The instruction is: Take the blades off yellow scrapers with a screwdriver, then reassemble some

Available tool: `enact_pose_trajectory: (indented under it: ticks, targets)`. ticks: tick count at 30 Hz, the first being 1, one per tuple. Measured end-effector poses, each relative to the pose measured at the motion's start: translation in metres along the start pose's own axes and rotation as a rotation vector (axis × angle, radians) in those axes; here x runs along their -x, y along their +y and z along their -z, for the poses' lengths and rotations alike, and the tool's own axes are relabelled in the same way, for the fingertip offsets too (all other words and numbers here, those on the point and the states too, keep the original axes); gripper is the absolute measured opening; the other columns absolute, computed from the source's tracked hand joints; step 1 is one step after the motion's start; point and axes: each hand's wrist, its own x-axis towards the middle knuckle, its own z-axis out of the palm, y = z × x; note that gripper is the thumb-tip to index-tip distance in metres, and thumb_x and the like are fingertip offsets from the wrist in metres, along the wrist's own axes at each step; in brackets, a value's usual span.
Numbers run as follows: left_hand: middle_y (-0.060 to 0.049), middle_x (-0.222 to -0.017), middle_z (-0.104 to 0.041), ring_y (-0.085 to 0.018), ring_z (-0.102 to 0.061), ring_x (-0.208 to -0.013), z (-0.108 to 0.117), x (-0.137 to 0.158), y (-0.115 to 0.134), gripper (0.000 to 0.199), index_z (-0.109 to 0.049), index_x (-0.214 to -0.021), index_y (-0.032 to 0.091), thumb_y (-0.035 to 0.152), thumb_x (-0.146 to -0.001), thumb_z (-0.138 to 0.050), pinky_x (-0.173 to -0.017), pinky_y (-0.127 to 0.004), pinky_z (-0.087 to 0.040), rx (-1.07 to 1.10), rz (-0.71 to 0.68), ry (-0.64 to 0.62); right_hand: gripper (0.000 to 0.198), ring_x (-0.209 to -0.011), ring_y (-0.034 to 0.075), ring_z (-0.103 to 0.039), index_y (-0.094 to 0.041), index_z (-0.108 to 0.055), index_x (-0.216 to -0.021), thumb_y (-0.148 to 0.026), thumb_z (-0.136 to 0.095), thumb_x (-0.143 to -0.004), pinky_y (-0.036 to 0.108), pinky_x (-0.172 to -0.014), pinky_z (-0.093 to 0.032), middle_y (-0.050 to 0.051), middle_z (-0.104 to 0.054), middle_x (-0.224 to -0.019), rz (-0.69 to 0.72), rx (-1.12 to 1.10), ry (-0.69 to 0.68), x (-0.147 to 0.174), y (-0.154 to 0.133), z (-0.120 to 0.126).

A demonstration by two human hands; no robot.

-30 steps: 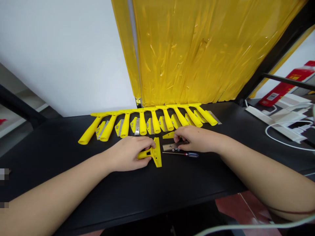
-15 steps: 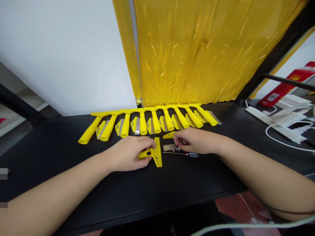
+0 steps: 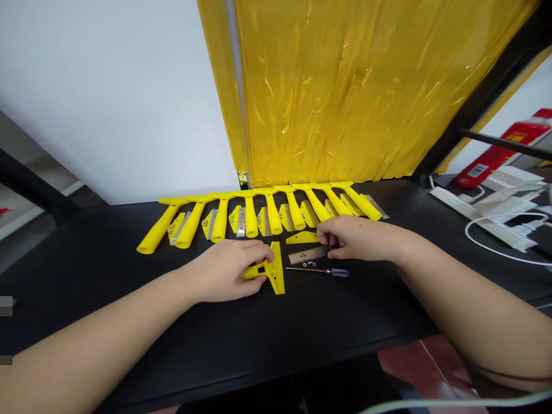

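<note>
My left hand [image 3: 230, 270] is wrapped around a yellow plastic scraper handle [image 3: 278, 269], its flat head pointing right. My right hand [image 3: 351, 238] has its fingers curled at the right end of a flat metal blade [image 3: 304, 256], seemingly pinching it; the fingertips partly hide that end. Small screws lie on the blade. Just behind it is a yellow clamp plate [image 3: 299, 237], partly covered by the right hand. Small nuts and washers [image 3: 309, 264] sit in front of the blade, beside a screwdriver [image 3: 336, 272] with a clear handle.
Along the back of the black table [image 3: 241, 339] runs a row of yellow scraper handles [image 3: 219, 221], with blades and plates between them. A red bottle [image 3: 495, 152] and white power strips with cables [image 3: 487, 221] are at the right. Yellow sheeting [image 3: 336, 98] hangs behind.
My right hand has shifted a little right and away from me. The blade has turned slightly, and more of it and the clamp plate shows. My left hand is still.
</note>
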Motion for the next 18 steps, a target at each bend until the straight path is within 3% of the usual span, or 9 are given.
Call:
enact_pose_trajectory:
  ticks: [5,18]
  targets:
    - [-0.003,-0.111,-0.073,-0.024,-0.072,-0.097,0.0004,-0.0007,0.0003,0.026,-0.064,-0.117,0.024,0.028,-0.091,-0.062,-0.081,-0.034,-0.054,-0.005,0.004,-0.012,0.014,-0.077,0.017,-0.062,-0.021,-0.064,-0.092,-0.013,-0.067,-0.08,0.028,-0.066,-0.043,0.002,-0.069,-0.088,-0.006,0.013,-0.047,-0.0014,-0.0037,0.0023]
    - [-0.002,-0.112,-0.072,-0.023,-0.072,-0.098,-0.0002,-0.0006,0.0003,0.026,-0.064,-0.117,0.025,0.028,-0.091,-0.062,-0.082,-0.035,-0.054,-0.004,0.01,-0.014,0.011,-0.08,0.018,-0.059,-0.021,-0.064,-0.094,-0.017,-0.065,-0.084,0.029,-0.068,-0.042,0.003,-0.069,-0.093,-0.013,0.062,-0.099,0.0004,-0.0041,0.0052]
